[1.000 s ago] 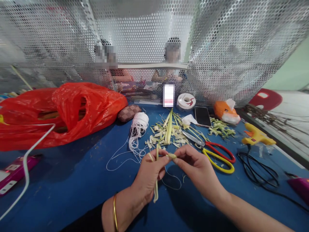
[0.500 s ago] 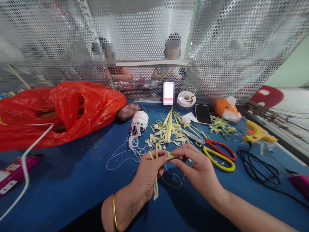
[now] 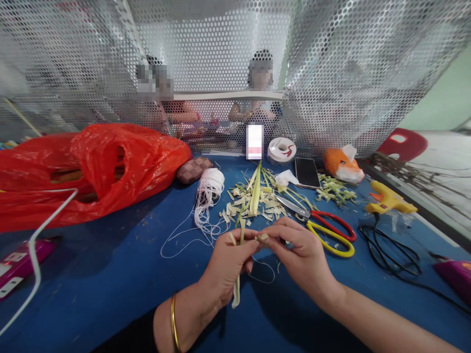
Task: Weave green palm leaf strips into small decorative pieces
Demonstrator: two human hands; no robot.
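Note:
My left hand (image 3: 231, 260), with a gold bangle at the wrist, is closed around pale plant strips (image 3: 236, 294) that stick out above and below the fist. At its fingertips my right hand (image 3: 298, 250) pinches a small folded end of plant strip (image 3: 262, 238). The two hands nearly touch over the blue table (image 3: 128, 294). A thin white thread loops out below the fingers. Beyond the hands, cut plant scraps (image 3: 235, 208) lie around a pale green stalk (image 3: 255, 193). Scissors (image 3: 331, 233) with one red and one yellow handle rest beside my right hand.
A red plastic bag (image 3: 110, 191) fills the left. A ball of white string (image 3: 211, 184), a ribbon spool (image 3: 281, 149), a dark phone (image 3: 307, 171), an orange tissue pack (image 3: 342, 164) and a yellow glue gun (image 3: 392, 198) surround the scraps. Two people sit behind the perforated sheet (image 3: 221, 54).
The strip end between my fingertips is turned and folded into a smaller bit. The strips in my left hand tilt slightly to the right at the top. The view has shifted a little.

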